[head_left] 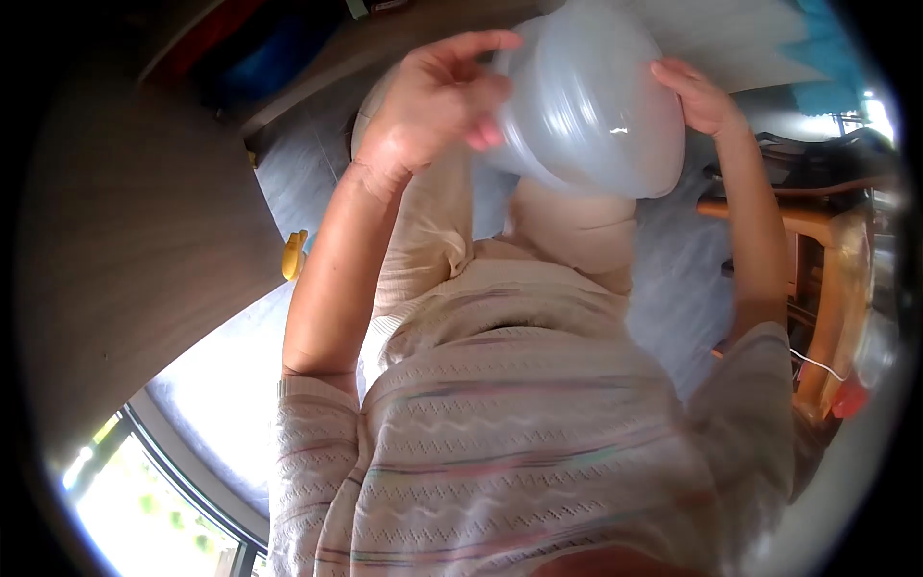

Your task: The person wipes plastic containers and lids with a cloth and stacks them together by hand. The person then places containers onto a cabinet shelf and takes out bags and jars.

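A large translucent plastic container (586, 106) is held up, tilted, above the lap at the top of the view. My left hand (433, 106) is at its left edge, one finger stretched along the top and the others curled and slightly blurred against that side. On the opposite side, my right hand (699, 96) grips the container, its fingertips pressed on the wall and the rest of the fingers partly hidden. The container looks see-through, with ridges around it, and nothing can be made out inside.
Beige trousers (423, 240) and a striped knit top (519, 433) fill the middle. A dark wooden panel (144, 221) stands at left, with a yellow object (294, 255) by its edge. An orange-brown wooden frame (817, 317) is at right, near a red item (849, 397).
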A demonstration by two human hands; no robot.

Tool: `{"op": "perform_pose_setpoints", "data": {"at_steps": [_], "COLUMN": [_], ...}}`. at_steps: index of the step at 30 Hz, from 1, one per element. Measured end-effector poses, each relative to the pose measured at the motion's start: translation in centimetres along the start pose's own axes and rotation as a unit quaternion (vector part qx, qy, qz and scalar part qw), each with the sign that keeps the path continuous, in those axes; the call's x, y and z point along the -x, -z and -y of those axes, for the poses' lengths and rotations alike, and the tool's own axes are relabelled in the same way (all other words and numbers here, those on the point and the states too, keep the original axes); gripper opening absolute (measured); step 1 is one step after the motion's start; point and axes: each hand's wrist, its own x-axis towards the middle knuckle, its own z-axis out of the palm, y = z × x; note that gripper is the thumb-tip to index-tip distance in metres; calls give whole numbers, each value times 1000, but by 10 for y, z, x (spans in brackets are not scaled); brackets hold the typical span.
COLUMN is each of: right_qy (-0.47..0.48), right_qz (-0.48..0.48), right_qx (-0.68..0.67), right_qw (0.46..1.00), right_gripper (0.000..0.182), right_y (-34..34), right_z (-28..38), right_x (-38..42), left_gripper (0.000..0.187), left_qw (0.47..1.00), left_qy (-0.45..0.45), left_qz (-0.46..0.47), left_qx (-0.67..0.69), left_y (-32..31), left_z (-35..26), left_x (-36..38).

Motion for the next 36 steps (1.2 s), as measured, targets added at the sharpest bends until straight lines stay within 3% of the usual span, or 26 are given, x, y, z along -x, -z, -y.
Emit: {"op": "perform_pose_setpoints", "data": {"at_steps": [5,11,17,23,36], "right_qy": [-15,-60,-50,-46,-69], "right_qz": [-30,29,-47,11,4], "right_qx": [-7,-62,-63,-82,58], "right_qw": [999,996,996,996,996], "right_gripper": [36,35,35,36,40], "right_y": [-15,-14,-43,-30,-40], "right_z": [-4,-36,-36,-50,-40], "right_x": [6,3,15,23,35], "left_gripper": [37,40,43,47,50], "left_qw": [998,997,993,989,985], "left_qy": [53,63,103,88,99], "left_qz": [10,16,10,-4,6], "left_qx": [12,32,57,121,138], "left_y": [-7,-2,10,16,7], "left_z": [6,22,30,36,44], "left_x": [15,35,50,53,58]}}
